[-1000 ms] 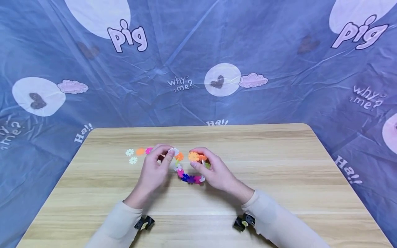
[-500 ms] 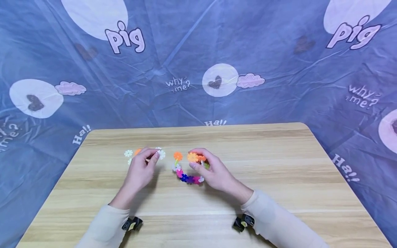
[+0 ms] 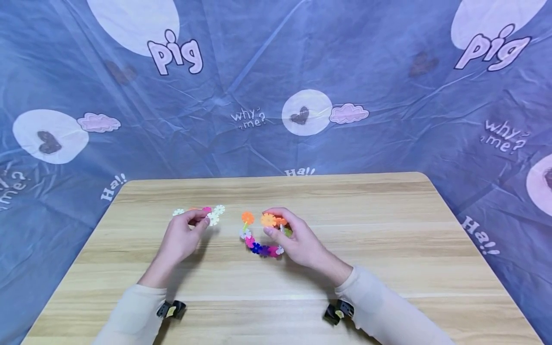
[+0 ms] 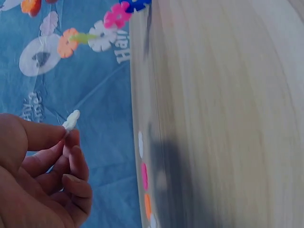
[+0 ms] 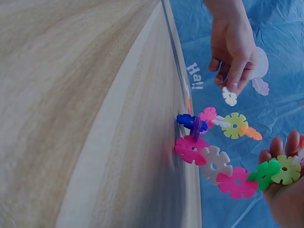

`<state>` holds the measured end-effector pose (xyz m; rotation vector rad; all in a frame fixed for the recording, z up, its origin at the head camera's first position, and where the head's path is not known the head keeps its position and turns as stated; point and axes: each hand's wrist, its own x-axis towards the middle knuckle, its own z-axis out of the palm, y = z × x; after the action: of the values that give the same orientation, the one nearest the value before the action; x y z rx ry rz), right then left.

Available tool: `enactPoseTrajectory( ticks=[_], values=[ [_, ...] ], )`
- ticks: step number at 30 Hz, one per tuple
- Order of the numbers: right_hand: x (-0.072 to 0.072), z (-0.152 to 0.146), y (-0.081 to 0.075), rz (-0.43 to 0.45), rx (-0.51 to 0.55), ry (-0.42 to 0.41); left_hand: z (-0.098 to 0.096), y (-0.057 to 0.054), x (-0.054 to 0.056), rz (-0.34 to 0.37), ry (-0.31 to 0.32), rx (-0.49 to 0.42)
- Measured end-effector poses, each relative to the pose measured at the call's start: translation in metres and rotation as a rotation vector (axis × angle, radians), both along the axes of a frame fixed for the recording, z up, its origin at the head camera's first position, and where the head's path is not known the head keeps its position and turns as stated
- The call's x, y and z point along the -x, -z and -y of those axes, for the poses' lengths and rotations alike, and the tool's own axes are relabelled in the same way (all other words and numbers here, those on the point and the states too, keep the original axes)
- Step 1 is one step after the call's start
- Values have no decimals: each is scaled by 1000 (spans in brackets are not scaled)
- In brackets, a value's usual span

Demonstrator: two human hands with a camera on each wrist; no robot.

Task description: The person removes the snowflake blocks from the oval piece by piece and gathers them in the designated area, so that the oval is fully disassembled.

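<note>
My left hand (image 3: 181, 238) pinches a white snowflake-shaped building disc (image 3: 213, 219) between thumb and index finger, left of the chain. The left wrist view shows this white disc (image 4: 71, 120) nearly edge-on at the fingertips. My right hand (image 3: 297, 238) grips one end of a curved chain of slotted snowflake discs (image 3: 257, 248), by an orange disc (image 3: 268, 220). Pink, white, green, yellow, blue and purple discs are linked in it. The chain's other end, an orange disc (image 3: 247, 218), sticks up free between the hands. My right palm partly hides the links beside it.
Loose discs lie in a row behind my left hand: a white disc (image 3: 178, 212), an orange one partly covered by the hand, a pink disc (image 3: 207, 209) and another white disc (image 3: 220, 209). The wooden table (image 3: 276, 282) ends at a blue printed cloth (image 3: 258, 62).
My left hand has drawn left, away from the chain's free orange end, with the white disc still pinched. The right hand and the chain have stayed nearly in place.
</note>
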<state>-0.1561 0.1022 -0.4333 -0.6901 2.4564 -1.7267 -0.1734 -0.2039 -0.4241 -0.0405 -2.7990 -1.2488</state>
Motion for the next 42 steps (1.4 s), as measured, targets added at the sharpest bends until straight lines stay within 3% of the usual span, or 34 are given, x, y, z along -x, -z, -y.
enactPoseTrajectory(
  ticks=[10, 18, 34, 42],
  values=[
    [-1, -1, -1, 7, 6, -2, 21, 4, 9, 86, -15, 38],
    [1, 0, 2, -4, 3, -7, 30, 7, 12, 93, -37, 79],
    [1, 0, 1, 25, 5, -11, 54, 14, 23, 203, -45, 107],
    [0, 2, 1, 33, 8, -14, 57, 18, 31, 207, -17, 134]
  ],
)
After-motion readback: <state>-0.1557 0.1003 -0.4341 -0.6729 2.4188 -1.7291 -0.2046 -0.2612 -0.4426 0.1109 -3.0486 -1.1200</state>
